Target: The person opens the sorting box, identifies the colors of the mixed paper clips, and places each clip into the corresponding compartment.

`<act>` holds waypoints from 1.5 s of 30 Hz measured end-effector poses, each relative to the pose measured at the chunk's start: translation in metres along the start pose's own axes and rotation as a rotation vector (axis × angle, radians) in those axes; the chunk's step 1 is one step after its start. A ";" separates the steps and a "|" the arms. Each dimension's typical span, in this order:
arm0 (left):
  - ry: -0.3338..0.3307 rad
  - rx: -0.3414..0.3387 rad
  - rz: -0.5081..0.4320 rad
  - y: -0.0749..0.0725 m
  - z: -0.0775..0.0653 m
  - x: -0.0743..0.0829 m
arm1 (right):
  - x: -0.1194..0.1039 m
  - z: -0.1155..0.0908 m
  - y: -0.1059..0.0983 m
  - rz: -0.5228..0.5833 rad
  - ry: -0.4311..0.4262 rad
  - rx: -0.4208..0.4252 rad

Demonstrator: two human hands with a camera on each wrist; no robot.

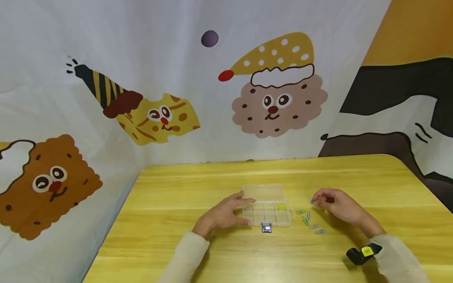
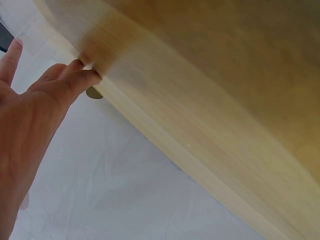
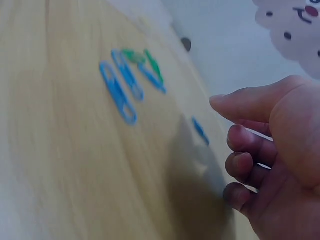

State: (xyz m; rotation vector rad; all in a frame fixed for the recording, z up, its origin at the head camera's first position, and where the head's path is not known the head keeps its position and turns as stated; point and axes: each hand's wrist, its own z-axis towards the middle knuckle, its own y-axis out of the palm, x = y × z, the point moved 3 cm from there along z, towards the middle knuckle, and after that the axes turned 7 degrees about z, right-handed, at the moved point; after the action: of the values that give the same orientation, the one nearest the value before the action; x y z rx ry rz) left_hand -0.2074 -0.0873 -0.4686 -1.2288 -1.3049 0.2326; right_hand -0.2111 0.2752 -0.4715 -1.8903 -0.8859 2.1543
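Note:
A clear plastic compartment box (image 1: 263, 217) lies with its lid (image 1: 263, 192) folded back; yellow paper clips (image 1: 280, 207) fill one rear compartment. At its left end, my left hand (image 1: 224, 212) rests with the thumb at the front corner and the index finger reaching over the lid side. In the left wrist view, the fingertips (image 2: 95, 75) come down at the table. Above the tabletop is my right hand (image 1: 336, 202), fingers loosely bent. Close by its fingertips, a blue paper clip (image 3: 200, 131) shows apart from them in the right wrist view.
Between the box and my right hand lie several loose paper clips, among them a green one (image 1: 301, 212) and a blue one (image 3: 117, 92). A small blue-and-white piece (image 1: 266, 227) sits at the box's front edge. Behind the wooden table (image 1: 198, 177) hangs a printed cloth (image 1: 212, 98).

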 end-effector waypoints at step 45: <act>0.010 -0.009 -0.024 -0.001 0.000 0.003 | 0.013 0.006 -0.004 -0.070 0.114 -0.079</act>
State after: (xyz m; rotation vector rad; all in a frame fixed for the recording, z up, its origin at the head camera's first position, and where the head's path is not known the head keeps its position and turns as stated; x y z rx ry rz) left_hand -0.2071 -0.0853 -0.4662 -1.2200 -1.3124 0.2028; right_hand -0.2202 0.2827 -0.4804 -1.9646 -1.0127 1.9779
